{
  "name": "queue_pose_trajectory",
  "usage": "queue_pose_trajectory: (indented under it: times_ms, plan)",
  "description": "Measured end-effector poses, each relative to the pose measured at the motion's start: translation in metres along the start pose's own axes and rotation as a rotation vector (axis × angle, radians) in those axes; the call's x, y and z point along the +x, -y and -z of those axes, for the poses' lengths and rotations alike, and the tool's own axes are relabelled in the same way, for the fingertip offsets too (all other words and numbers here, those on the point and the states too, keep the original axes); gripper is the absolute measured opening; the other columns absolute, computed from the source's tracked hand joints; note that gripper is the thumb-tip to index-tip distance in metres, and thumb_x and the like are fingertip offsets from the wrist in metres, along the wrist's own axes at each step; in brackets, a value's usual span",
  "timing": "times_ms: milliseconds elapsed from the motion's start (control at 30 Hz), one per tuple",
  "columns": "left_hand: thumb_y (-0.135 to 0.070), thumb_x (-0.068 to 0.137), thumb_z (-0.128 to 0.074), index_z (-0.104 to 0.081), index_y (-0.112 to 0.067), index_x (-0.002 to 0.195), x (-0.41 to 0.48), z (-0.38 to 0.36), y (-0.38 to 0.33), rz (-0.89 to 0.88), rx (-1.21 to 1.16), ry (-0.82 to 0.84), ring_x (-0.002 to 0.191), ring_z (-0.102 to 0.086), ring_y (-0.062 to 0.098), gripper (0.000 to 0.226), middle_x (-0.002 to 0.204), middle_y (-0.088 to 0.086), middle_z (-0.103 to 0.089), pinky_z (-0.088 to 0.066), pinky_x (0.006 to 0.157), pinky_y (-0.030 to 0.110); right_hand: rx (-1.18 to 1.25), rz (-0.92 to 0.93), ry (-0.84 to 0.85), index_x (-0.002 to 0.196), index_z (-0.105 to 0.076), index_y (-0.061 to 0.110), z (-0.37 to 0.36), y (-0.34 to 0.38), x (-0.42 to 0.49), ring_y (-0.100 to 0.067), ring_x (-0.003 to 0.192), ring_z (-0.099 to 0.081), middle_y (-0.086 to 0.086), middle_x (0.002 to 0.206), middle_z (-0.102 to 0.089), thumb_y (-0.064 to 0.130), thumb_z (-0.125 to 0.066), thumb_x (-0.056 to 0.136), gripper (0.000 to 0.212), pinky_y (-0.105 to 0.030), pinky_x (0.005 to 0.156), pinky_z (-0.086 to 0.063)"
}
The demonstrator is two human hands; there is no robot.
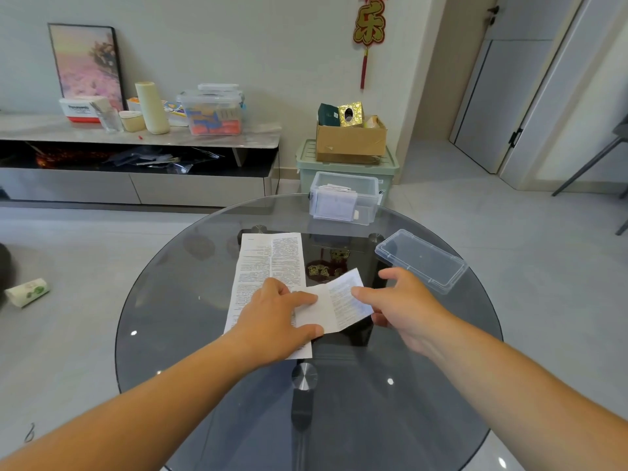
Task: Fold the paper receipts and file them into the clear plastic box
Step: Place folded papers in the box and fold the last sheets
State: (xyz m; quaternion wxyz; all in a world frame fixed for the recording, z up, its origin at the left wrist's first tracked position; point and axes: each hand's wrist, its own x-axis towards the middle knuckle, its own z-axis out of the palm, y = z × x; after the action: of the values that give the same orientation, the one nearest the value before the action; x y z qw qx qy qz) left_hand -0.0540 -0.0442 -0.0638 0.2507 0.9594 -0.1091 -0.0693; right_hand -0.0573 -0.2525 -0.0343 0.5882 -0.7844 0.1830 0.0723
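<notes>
A small white receipt [334, 305], partly folded and raised at its right end, lies at the middle of the round glass table [170, 300]. My left hand [275, 314] presses its left part down with flat fingers and the thumb at the near edge. My right hand [404, 304] pinches the receipt's right edge between forefinger and thumb. Under my left hand lies a long printed sheet [268, 263], flat on the glass. The clear plastic box [345, 198] stands open at the table's far edge with folded papers inside. Its clear lid [421, 260] lies to the right.
Beyond the table are a green storage bin [306, 164] with a cardboard box [350, 141] on top and a low cabinet [136, 137] with containers. A tissue pack [27, 292] lies on the floor at left. A chair leg [584, 164] shows at right.
</notes>
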Motion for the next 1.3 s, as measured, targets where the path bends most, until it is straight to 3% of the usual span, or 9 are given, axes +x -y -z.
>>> queue_pose_trajectory:
  times_ms: [100, 200, 333, 500, 667, 767, 933, 1067, 1300]
  plan:
    - [-0.056, 0.087, -0.066, -0.046, -0.042, 0.143, -0.002, 0.001, -0.001, 0.006, 0.001, 0.007, 0.116, -0.037, 0.013, 0.062, 0.122, -0.007, -0.032, -0.040, 0.106, 0.031, -0.039, 0.025, 0.062, 0.123, -0.054, 0.015, -0.003, -0.002, -0.001, -0.018, 0.077, -0.070, -0.008, 0.103, -0.071, 0.023, -0.076, 0.088, 0.042, -0.024, 0.053, -0.049]
    - [-0.059, 0.088, -0.062, -0.038, -0.038, 0.148, -0.005, 0.003, -0.003, 0.001, 0.034, -0.001, 0.119, -0.038, 0.015, 0.068, 0.127, -0.005, -0.034, -0.041, 0.106, 0.033, -0.146, 0.161, 0.055, 0.092, -0.069, 0.014, -0.005, -0.004, -0.003, -0.021, 0.079, -0.072, -0.005, 0.093, -0.074, 0.019, -0.069, 0.093, 0.004, -0.026, 0.058, -0.056]
    - [-0.062, 0.086, -0.061, -0.025, -0.030, 0.149, -0.008, 0.008, -0.008, -0.023, 0.041, -0.042, 0.120, -0.045, 0.018, 0.079, 0.136, -0.001, -0.041, -0.045, 0.102, 0.037, -0.156, 0.363, -0.119, 0.082, -0.065, 0.020, 0.003, 0.000, 0.000, -0.023, 0.080, -0.071, 0.001, 0.083, -0.072, 0.020, -0.064, 0.094, 0.012, -0.044, 0.074, -0.061]
    - [-0.065, 0.081, -0.066, -0.022, -0.031, 0.149, -0.011, 0.017, -0.016, -0.043, -0.085, -0.163, 0.129, -0.045, 0.018, 0.088, 0.145, -0.005, -0.039, -0.044, 0.107, 0.039, -0.365, 0.626, -0.228, 0.081, -0.059, 0.027, 0.017, 0.007, -0.007, -0.011, 0.072, -0.060, 0.010, 0.080, -0.065, 0.027, -0.062, 0.096, 0.015, -0.025, 0.059, -0.046]
    - [-0.045, 0.090, -0.066, -0.045, -0.037, 0.117, -0.010, 0.030, -0.034, -0.129, -0.387, -0.129, 0.115, -0.047, 0.005, 0.035, 0.135, -0.016, -0.048, -0.045, 0.084, 0.015, -0.200, 0.551, -0.076, 0.085, -0.063, 0.021, 0.014, 0.009, -0.005, -0.015, 0.081, -0.071, 0.004, 0.088, -0.071, 0.025, -0.063, 0.097, 0.012, -0.041, 0.067, -0.062]
    - [-0.047, 0.092, -0.063, -0.059, -0.039, 0.098, -0.008, 0.030, -0.032, -0.127, -0.566, -0.027, 0.111, -0.058, 0.011, 0.011, 0.120, -0.016, -0.060, -0.056, 0.087, 0.029, -0.122, 0.499, -0.003, 0.089, -0.064, 0.015, 0.015, 0.012, -0.007, -0.014, 0.077, -0.072, 0.001, 0.088, -0.073, 0.023, -0.062, 0.097, 0.012, -0.040, 0.065, -0.063]
    - [-0.043, 0.098, -0.055, -0.076, -0.021, 0.101, -0.009, 0.030, -0.034, 0.005, -0.751, 0.083, 0.090, -0.070, 0.008, 0.030, 0.098, -0.012, -0.075, -0.054, 0.081, 0.024, -0.094, 0.414, 0.021, 0.099, -0.063, 0.018, 0.015, 0.008, -0.004, -0.017, 0.087, -0.070, 0.001, 0.097, -0.070, 0.024, -0.063, 0.096, 0.007, -0.032, 0.068, -0.061]
    - [-0.044, 0.098, -0.056, -0.074, -0.009, 0.105, -0.006, 0.026, -0.029, 0.199, -0.872, 0.161, 0.087, -0.075, 0.027, 0.040, 0.101, 0.006, -0.076, -0.060, 0.087, 0.039, -0.418, 0.606, -0.033, 0.111, -0.056, 0.039, 0.017, -0.006, -0.009, -0.001, 0.114, -0.050, 0.025, 0.116, -0.054, 0.049, -0.065, 0.087, 0.028, -0.020, 0.091, -0.044]
    - [-0.031, 0.098, -0.062, -0.064, 0.006, 0.113, -0.007, 0.025, -0.030, 0.372, -1.087, 0.247, 0.087, -0.075, 0.033, 0.040, 0.103, 0.020, -0.074, -0.062, 0.079, 0.038, -0.768, 0.613, 0.299, 0.139, -0.043, 0.038, 0.018, -0.024, -0.029, 0.006, 0.123, -0.041, 0.027, 0.134, -0.042, 0.070, -0.073, 0.071, 0.081, -0.019, 0.103, -0.039]
